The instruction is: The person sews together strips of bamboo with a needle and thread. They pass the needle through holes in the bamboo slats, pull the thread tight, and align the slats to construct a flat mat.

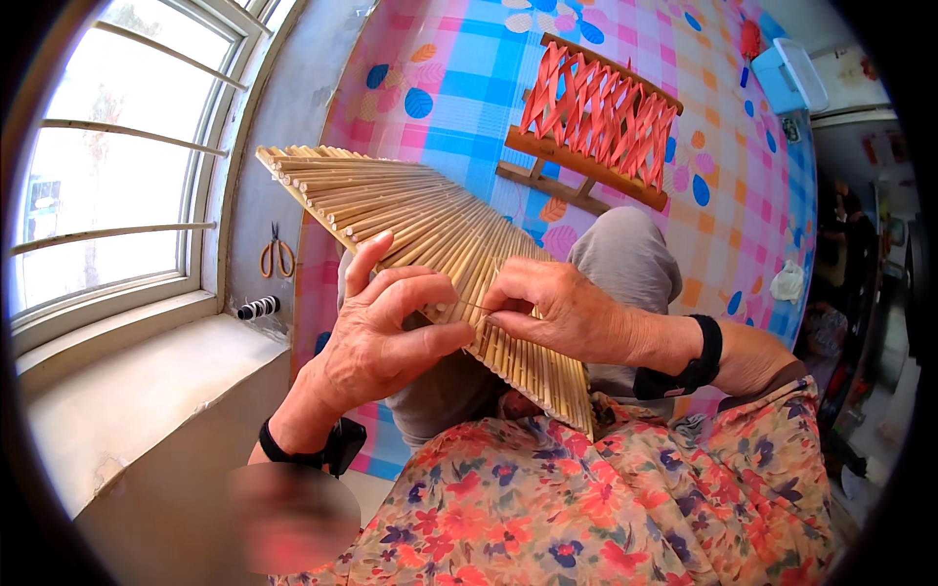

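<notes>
A mat of thin straw-coloured reed sticks (420, 210), laid side by side, rests slanting across my lap and knees. At its near edge my left hand (391, 317) grips the mat, with thumb and fingers bent about the stick ends and one finger raised. To the right, my right hand (557, 308) is closed in a pinch over the sticks. Between its fingertips runs a fine thread (472, 306) that reaches toward my left fingertips. Whether a needle is on the thread I cannot tell. The mat's underside is hidden.
Beyond my knees stands a wooden frame laced with red-pink strips (606, 117) on a checked floral floor sheet (469, 59). Scissors (277, 256) and a black-and-white thread spool (259, 309) lie left, near the window sill (147, 400). A blue container (787, 78) stands far right.
</notes>
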{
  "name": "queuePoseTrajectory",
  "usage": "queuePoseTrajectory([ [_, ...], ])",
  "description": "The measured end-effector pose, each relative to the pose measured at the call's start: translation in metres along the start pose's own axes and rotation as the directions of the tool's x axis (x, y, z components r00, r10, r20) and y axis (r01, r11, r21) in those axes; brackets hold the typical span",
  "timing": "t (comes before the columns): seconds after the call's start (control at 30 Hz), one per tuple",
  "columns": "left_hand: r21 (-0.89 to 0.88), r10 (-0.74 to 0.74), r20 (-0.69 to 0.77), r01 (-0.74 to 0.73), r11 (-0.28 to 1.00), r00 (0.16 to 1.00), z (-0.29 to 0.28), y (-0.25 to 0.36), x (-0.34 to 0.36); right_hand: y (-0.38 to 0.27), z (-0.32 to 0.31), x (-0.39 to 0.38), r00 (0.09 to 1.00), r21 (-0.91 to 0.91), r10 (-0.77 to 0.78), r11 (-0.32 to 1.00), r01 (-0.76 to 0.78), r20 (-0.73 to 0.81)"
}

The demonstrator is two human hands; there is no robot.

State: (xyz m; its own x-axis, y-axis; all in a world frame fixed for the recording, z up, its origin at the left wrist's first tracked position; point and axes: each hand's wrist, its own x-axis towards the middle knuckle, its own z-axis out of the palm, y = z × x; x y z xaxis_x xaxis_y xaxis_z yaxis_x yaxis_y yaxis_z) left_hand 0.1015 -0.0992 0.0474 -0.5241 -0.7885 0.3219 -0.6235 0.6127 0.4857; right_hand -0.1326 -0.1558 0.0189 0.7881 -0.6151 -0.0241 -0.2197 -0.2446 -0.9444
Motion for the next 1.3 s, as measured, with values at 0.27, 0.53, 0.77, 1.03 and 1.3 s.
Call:
queuePoseTrajectory([
  [0.27, -0.029, 0.022, 0.047, -0.021, 0.999, 0.999, -0.002, -0.004, -0.001, -0.006, -0.027, -0.001, 0.788, 0.62, 0.313, 0.49, -0.612, 0.53],
  [0.53, -0.052, 0.048, 0.019, -0.047, 0.998, 0.999, 0.001, -0.005, -0.003, 0.002, -0.028, -0.004, 0.905, 0.697, 0.289, 0.577, -0.424, 0.312],
  [0.77, -0.039, 0.035, 0.024, -0.034, 0.999, 0.999, 0.003, -0.004, -0.003, -0.009, -0.013, 0.007, 0.984, 0.976, 0.088, 0.14, -0.164, 0.153],
  [1.03, -0.024, 0.012, 0.005, -0.012, 1.0, 1.0, 0.003, -0.001, -0.002, -0.025, -0.024, 0.017, 0.979, 0.881, 0.141, 0.432, -0.195, 0.148],
  [1.3, -0.033, 0.04, 0.017, -0.039, 0.999, 0.999, 0.003, -0.007, 0.0, -0.005, -0.061, 0.021, 0.986, 0.237, 0.161, 0.961, -0.145, -0.051],
])
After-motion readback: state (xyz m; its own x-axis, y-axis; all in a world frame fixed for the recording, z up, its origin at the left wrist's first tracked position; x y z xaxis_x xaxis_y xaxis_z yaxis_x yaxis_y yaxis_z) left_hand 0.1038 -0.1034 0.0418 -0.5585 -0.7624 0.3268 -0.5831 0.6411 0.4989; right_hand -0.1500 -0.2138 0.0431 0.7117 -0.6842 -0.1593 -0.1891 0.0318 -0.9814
